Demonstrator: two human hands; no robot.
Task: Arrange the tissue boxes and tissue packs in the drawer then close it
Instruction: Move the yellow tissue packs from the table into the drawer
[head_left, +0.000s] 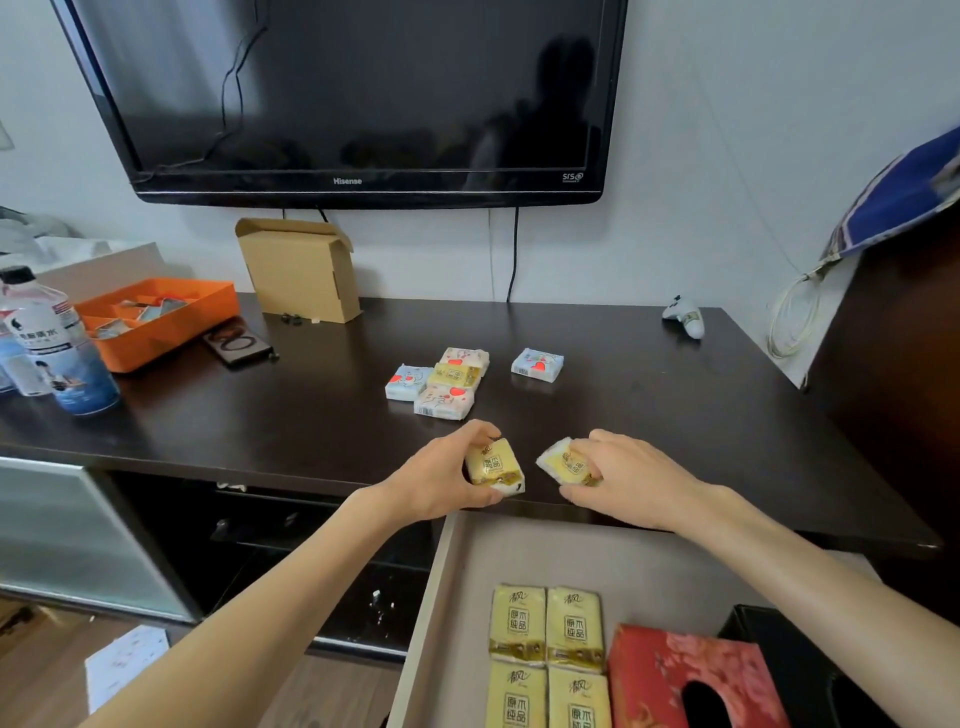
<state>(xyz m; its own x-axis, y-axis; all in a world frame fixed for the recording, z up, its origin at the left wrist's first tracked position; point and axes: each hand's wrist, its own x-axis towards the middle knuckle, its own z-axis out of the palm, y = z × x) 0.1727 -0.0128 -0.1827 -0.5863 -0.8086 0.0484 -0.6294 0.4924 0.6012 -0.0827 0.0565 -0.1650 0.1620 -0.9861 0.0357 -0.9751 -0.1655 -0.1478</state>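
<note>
My left hand (441, 475) grips a yellow tissue pack (493, 464) at the front edge of the dark cabinet top (675, 415). My right hand (631, 475) grips a second yellow tissue pack (565, 464) beside it. Below them the drawer (452, 597) stands pulled out. Inside lie several yellow tissue packs (545, 654) in a block, a red tissue box (685, 675) to their right and a black box (810, 675) at the far right. Farther back on the top sits a cluster of small tissue packs (439, 382), and one blue-white pack (537, 365) lies alone.
A wall-mounted TV (353, 93) hangs above the cabinet. An orange tray (156, 319), a cardboard box (301, 270), bottles (57, 343) and a dark phone-like object (236, 343) stand at the left. A white game controller (685, 317) lies at the back right.
</note>
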